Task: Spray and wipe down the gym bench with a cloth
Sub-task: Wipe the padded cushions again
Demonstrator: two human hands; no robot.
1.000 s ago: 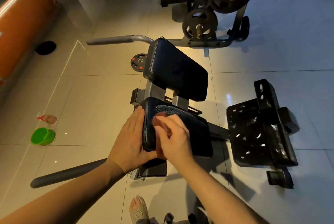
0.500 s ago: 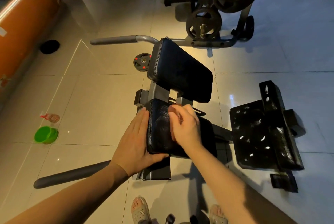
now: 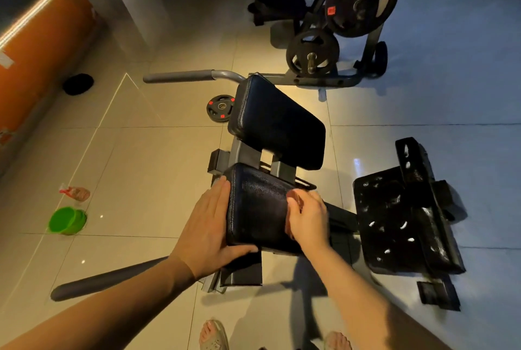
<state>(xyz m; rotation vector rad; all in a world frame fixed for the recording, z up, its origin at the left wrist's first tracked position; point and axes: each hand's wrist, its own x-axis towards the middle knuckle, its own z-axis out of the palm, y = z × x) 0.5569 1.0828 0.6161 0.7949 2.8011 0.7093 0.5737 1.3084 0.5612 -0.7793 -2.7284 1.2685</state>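
Note:
The bench has a black seat pad [image 3: 253, 208] in front of me and a black back pad [image 3: 276, 121] tilted up behind it. My left hand [image 3: 208, 228] lies flat against the seat pad's left side, fingers straight and thumb along the front edge. My right hand [image 3: 308, 220] sits on the right part of the seat pad with its fingers curled over a small reddish-brown cloth [image 3: 294, 199], which mostly stays hidden under them. A clear spray bottle [image 3: 75, 193] with a red trigger lies on the floor at the left.
A green tub [image 3: 67, 220] stands beside the bottle. The bench's grey handle bars [image 3: 180, 76] [image 3: 107, 279] stick out left. A black footplate [image 3: 400, 217] lies right of the seat. A plate rack [image 3: 338, 25] and a loose weight plate [image 3: 220, 108] are beyond. My sandalled feet [image 3: 214, 335] are below.
My right hand slid with the cloth from the middle of the seat pad over to its right part. My left hand stayed braced on the pad's left side.

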